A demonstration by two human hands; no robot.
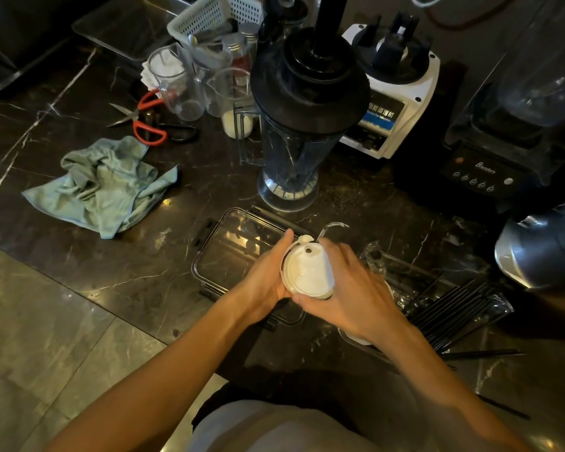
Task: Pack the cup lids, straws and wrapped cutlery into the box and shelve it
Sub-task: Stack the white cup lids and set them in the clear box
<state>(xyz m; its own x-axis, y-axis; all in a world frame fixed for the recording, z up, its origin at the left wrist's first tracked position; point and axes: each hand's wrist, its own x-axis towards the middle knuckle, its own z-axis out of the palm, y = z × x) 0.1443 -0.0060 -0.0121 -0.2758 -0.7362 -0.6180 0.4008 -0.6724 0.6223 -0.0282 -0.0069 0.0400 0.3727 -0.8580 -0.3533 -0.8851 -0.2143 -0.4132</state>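
A stack of white cup lids (307, 272) is held between both hands over the right end of a clear plastic box (222, 256) with black latches. My left hand (265, 282) grips the stack's left side and my right hand (349, 288) wraps its right side. Black straws (454, 308) in clear wrap lie on the counter to the right. Wrapped cutlery in crinkled clear plastic (392, 275) lies just behind my right hand. Part of another white lid (357, 339) shows under my right wrist.
A blender jug (294, 138) stands just behind the box. Two blender bases (392, 102) (483, 171) sit at the back right. A green cloth (105, 184) and orange scissors (144, 122) lie to the left. Clear cups (180, 83) and a white basket (209, 17) stand behind.
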